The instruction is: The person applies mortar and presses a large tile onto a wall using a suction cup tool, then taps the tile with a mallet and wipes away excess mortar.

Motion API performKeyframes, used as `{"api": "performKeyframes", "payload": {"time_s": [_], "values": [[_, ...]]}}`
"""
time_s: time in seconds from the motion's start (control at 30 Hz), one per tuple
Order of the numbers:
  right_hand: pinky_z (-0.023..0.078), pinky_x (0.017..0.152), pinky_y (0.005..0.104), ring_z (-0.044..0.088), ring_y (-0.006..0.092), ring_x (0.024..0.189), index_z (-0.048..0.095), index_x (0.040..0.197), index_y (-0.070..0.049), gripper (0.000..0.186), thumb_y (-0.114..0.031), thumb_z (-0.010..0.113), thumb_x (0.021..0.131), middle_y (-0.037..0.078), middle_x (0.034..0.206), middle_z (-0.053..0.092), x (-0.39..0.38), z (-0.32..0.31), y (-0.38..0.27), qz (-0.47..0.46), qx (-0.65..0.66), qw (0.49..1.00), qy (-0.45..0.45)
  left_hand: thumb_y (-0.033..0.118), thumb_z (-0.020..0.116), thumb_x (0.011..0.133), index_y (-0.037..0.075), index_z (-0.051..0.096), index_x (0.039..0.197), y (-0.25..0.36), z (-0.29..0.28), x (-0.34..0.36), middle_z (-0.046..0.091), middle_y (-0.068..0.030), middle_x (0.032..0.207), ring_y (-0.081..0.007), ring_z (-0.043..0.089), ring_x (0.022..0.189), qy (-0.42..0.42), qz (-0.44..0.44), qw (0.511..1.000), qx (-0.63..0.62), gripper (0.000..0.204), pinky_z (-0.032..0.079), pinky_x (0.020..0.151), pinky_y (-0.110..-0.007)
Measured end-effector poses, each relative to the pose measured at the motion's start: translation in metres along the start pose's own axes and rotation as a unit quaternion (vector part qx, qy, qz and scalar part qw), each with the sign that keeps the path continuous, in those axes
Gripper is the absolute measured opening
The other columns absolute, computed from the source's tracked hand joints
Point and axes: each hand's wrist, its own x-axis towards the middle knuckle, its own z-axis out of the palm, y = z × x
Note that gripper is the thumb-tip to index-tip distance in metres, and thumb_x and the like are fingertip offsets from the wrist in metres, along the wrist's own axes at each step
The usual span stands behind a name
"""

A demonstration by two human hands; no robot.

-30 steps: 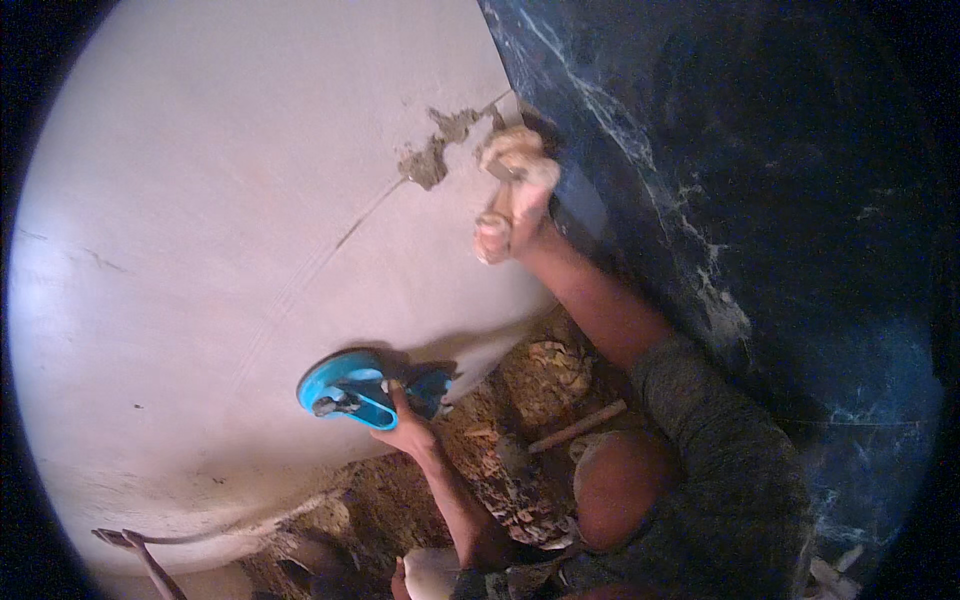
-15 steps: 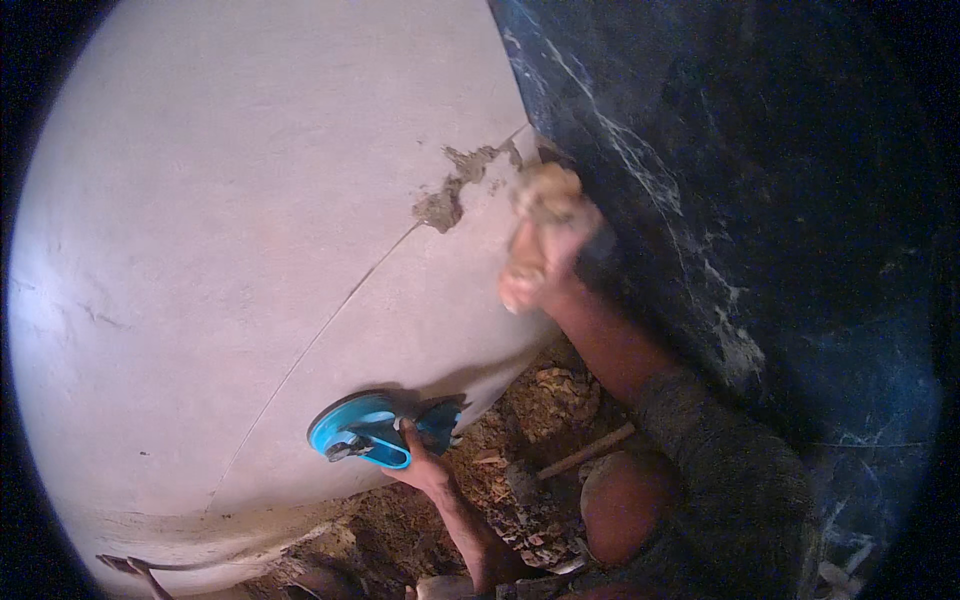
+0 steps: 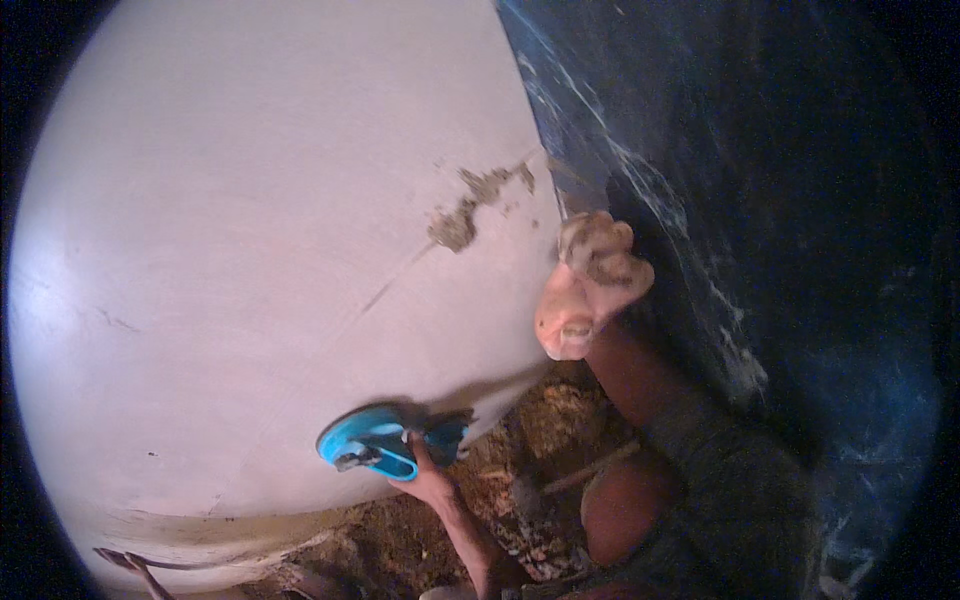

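Observation:
My left hand (image 3: 432,482) grips a round blue plastic piece (image 3: 365,432) by its loop handle, low against the pale wall. A grey lump sits on that piece. My right hand (image 3: 595,285) is raised beside the wall's right edge, its fingers curled in and smeared with grey-brown mud. Whatever lies inside those fingers is hidden. Up and to the left of it, a rough patch of wet mortar (image 3: 455,226) sticks to the wall (image 3: 250,200). A faint thin line (image 3: 380,292) runs down-left from the patch.
A dark blue surface with white streaks (image 3: 690,240) meets the wall on the right. Brown soil and rubble (image 3: 560,410) lie below, with a wooden handle (image 3: 590,470) across them near my knee (image 3: 625,505). At lower left, another person's arm (image 3: 150,580) holds a dark flat thing (image 3: 120,558).
My right hand has moved down and right, away from the mortar patch. The thin line below the patch looks fainter and shorter. My left hand keeps its grip; the whole view has shifted slightly.

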Motion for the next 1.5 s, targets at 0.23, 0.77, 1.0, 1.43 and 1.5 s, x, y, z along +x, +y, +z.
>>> {"api": "performKeyframes", "payload": {"time_s": [0.23,0.77,1.0,1.43,1.5], "values": [[0.043,0.072,0.0394,0.045,0.0217,0.083,0.042,0.106,-0.010,0.050,-0.051,0.057,0.081,0.011,0.094,0.046,0.010,0.012,0.011,-0.009,-0.055,0.998,-0.012,0.005,0.071,0.081,-0.004,0.053,0.114,-0.020,-0.009,-0.003,0.059,-0.0098,0.107,-0.0197,0.057,0.092,0.010,-0.022,1.000,-0.014,0.039,0.048,0.082,-0.036],[0.044,0.073,0.0400,0.045,0.0219,0.087,0.043,0.106,-0.011,0.047,-0.049,0.055,0.082,0.012,0.097,0.045,0.014,0.028,-0.011,0.033,-0.071,0.995,0.055,0.011,0.073,0.081,-0.005,0.055,0.111,-0.018,-0.019,0.003,0.061,-0.0089,0.104,-0.0194,0.056,0.091,0.013,0.015,1.000,0.009,0.039,0.046,0.084,-0.035],[0.042,0.086,0.0431,0.047,0.0318,0.101,0.045,0.120,0.001,0.045,-0.028,0.048,0.085,0.019,0.113,0.046,-0.101,-0.038,-0.112,0.267,-0.046,0.953,-0.133,0.012,0.073,0.081,-0.005,0.057,0.110,-0.021,-0.018,0.011,0.062,-0.0090,0.103,-0.0178,0.056,0.090,-0.001,0.056,0.997,0.057,0.037,0.046,0.083,-0.034],[0.016,0.109,0.0608,0.020,0.0474,0.136,0.031,0.144,-0.009,0.068,-0.043,0.054,0.089,0.028,0.151,0.011,-0.218,-0.154,-0.273,0.489,-0.239,0.367,-0.755,0.012,0.072,0.081,-0.006,0.059,0.108,-0.016,0.003,0.002,0.063,-0.0105,0.103,-0.0189,0.057,0.087,0.006,0.035,0.999,-0.015,0.035,0.047,0.081,-0.035],[0.014,0.109,0.0619,0.018,0.0463,0.137,0.032,0.144,-0.011,0.070,-0.043,0.056,0.086,0.028,0.152,0.010,-0.232,-0.166,-0.286,0.423,-0.280,0.433,-0.745,0.013,0.071,0.082,-0.005,0.060,0.105,-0.017,0.004,0.003,0.063,-0.0091,0.097,-0.0172,0.056,0.082,0.003,0.007,1.000,0.000,0.032,0.047,0.075,-0.033]]}}
